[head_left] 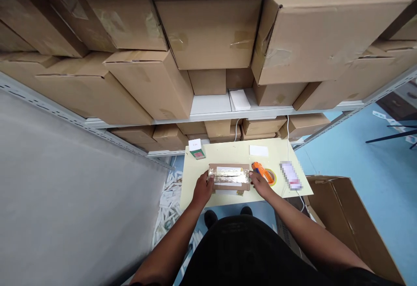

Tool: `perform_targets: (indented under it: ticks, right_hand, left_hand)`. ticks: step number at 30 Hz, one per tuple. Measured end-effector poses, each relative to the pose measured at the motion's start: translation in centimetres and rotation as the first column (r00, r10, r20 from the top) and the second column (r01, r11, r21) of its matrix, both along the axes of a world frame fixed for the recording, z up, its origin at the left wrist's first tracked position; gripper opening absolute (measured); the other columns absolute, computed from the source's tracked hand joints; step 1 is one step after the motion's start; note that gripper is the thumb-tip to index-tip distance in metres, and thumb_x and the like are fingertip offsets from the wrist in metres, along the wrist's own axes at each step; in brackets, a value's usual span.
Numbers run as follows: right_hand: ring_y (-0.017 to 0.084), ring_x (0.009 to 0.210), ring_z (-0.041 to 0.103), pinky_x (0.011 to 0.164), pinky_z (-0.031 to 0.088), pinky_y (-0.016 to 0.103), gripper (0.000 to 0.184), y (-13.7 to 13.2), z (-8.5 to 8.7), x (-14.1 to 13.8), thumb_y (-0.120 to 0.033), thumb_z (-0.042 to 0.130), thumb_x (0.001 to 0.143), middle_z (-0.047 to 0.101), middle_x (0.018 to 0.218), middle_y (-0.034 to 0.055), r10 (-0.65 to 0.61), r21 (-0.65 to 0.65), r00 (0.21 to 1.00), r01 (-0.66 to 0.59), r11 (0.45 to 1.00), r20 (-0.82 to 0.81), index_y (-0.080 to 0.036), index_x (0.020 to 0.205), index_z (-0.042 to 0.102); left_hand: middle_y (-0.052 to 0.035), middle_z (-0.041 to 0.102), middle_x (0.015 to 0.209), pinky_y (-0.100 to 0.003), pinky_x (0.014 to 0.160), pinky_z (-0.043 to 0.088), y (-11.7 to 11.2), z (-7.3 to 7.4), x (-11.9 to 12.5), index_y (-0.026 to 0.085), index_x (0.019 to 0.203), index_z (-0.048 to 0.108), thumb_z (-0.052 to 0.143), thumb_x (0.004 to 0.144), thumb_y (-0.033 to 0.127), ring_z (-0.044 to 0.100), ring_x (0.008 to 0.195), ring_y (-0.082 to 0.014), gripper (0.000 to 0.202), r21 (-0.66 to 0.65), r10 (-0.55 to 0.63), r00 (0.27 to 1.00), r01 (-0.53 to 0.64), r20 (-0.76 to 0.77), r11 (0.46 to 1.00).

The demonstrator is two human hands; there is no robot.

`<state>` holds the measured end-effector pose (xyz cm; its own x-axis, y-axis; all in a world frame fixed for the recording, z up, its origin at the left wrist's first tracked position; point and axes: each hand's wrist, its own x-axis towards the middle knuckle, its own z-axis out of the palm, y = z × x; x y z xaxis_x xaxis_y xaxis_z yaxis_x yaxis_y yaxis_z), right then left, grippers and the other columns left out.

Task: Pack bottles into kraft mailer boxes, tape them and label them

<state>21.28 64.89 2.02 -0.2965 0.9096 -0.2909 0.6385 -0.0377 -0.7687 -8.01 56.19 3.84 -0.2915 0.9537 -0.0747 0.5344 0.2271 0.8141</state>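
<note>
A small flat cardboard box [230, 186] is held level over the front of a pale yellow table [195, 164]. Shiny clear tape runs along its top, over a white paper. My left hand [203, 187] grips the left end, and my right hand [258, 181] grips the right end, fingers closed on the edges. Just beyond my right hand lies an orange tape dispenser [259, 169] with a roll of yellowish tape [272, 177]. Part of another taped, papered item [230, 192] shows under the box's near edge.
On the table are a green and white carton [197, 149], a white paper [259, 150] and a blurred-out phone-like item [291, 175]. Shelves of cardboard boxes [208, 34] rise behind. A large open carton [352, 221] stands at right; paper scraps [167, 203] litter the floor at left.
</note>
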Motion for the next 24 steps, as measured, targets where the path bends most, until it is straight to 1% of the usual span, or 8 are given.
perform_targets:
  ticks: [3, 6, 11, 13, 15, 18, 21, 24]
  right_hand:
    - [0.026, 0.085, 0.066, 0.079, 0.051, 0.037, 0.037, -0.8, 2.2, -1.7, -0.053, 0.052, 0.096, 0.072, 0.095, 0.0071, -0.011, 0.035, 1.000, 0.011, 0.999, 0.009, -0.021, 0.109, 0.066]
    - [0.025, 0.087, 0.066, 0.081, 0.052, 0.037, 0.045, -1.7, 2.5, -1.7, -0.039, 0.063, 0.086, 0.071, 0.103, 0.0082, -0.042, 0.154, 0.998, 0.035, 0.987, 0.046, -0.020, 0.127, 0.057]
    - [0.027, 0.098, 0.066, 0.088, 0.051, 0.038, 0.055, -2.4, -1.6, -0.7, -0.026, 0.061, 0.080, 0.069, 0.114, 0.0113, 0.009, 0.093, 0.999, -0.014, 0.996, 0.049, -0.019, 0.134, 0.048]
    - [0.028, 0.096, 0.067, 0.086, 0.051, 0.038, 0.057, -2.5, -3.5, -0.5, -0.023, 0.059, 0.078, 0.071, 0.109, 0.0109, 0.069, -0.007, 0.993, -0.069, 0.998, 0.099, -0.017, 0.133, 0.048]
    - [0.028, 0.096, 0.068, 0.087, 0.051, 0.037, 0.059, -2.4, -4.9, -0.1, -0.021, 0.059, 0.077, 0.073, 0.108, 0.0105, 0.117, -0.100, 0.985, -0.104, 0.990, 0.129, -0.016, 0.135, 0.049]
    - [0.028, 0.111, 0.067, 0.098, 0.049, 0.038, 0.054, -1.6, -5.6, 0.7, -0.026, 0.058, 0.080, 0.073, 0.121, 0.0106, 0.131, -0.150, 0.990, -0.121, 0.981, 0.056, -0.019, 0.134, 0.056]
    - [0.030, 0.129, 0.059, 0.111, 0.042, 0.040, 0.045, 0.5, -5.0, 0.8, -0.042, 0.053, 0.090, 0.068, 0.135, 0.0112, -0.011, -0.199, 1.000, 0.014, 0.980, 0.021, -0.021, 0.128, 0.066]
    - [0.030, 0.130, 0.059, 0.111, 0.042, 0.042, 0.051, 3.1, -3.9, -0.5, -0.056, 0.045, 0.095, 0.068, 0.136, 0.0114, -0.107, -0.238, 0.994, 0.111, 0.965, 0.030, -0.022, 0.125, 0.068]
  left_hand:
    - [-0.0161, 0.066, 0.131, -0.047, 0.108, 0.045, -1.0, 1.1, 0.4, 0.016, 0.137, 0.057, 0.048, 0.100, 0.038, 0.060, 0.125, -0.0308, 0.044, 0.069, 0.013, 0.998, -0.009, -0.058, 0.998]
    - [-0.0164, 0.060, 0.140, -0.045, 0.108, 0.046, -2.2, 0.5, 1.1, 0.017, 0.146, 0.046, 0.056, 0.094, 0.030, 0.059, 0.127, -0.0287, 0.054, 0.113, 0.031, 0.999, -0.030, -0.013, 0.993]
    - [-0.0151, 0.056, 0.145, -0.040, 0.109, 0.047, -3.0, -4.2, 2.1, 0.019, 0.149, 0.036, 0.061, 0.081, 0.013, 0.062, 0.127, -0.0251, 0.073, -0.077, 0.040, 0.981, -0.026, 0.188, 0.997]
    - [-0.0161, 0.059, 0.142, -0.040, 0.106, 0.048, -3.2, -6.0, 2.1, 0.017, 0.147, 0.037, 0.063, 0.076, 0.010, 0.063, 0.124, -0.0269, 0.075, -0.197, 0.040, 0.982, -0.003, 0.184, 0.980]
    - [-0.0164, 0.061, 0.140, -0.040, 0.103, 0.049, -3.3, -6.9, 1.7, 0.017, 0.144, 0.039, 0.064, 0.074, 0.010, 0.065, 0.120, -0.0287, 0.075, -0.282, 0.021, 0.988, 0.023, 0.154, 0.959]
    - [-0.0144, 0.063, 0.139, -0.039, 0.105, 0.047, -2.8, -6.7, 0.5, 0.018, 0.136, 0.046, 0.062, 0.081, 0.017, 0.064, 0.123, -0.0282, 0.057, -0.317, 0.024, 0.987, 0.028, 0.158, 0.948]
    - [-0.0130, 0.065, 0.137, -0.039, 0.109, 0.044, -0.6, -5.6, -0.8, 0.020, 0.125, 0.055, 0.053, 0.093, 0.032, 0.060, 0.129, -0.0277, 0.034, -0.358, 0.135, 0.980, -0.076, 0.143, 0.931]
    - [-0.0134, 0.070, 0.126, -0.041, 0.101, 0.048, 2.7, -5.0, -1.4, 0.020, 0.119, 0.060, 0.044, 0.099, 0.045, 0.065, 0.119, -0.0295, 0.036, -0.412, 0.182, 0.973, -0.108, 0.143, 0.905]
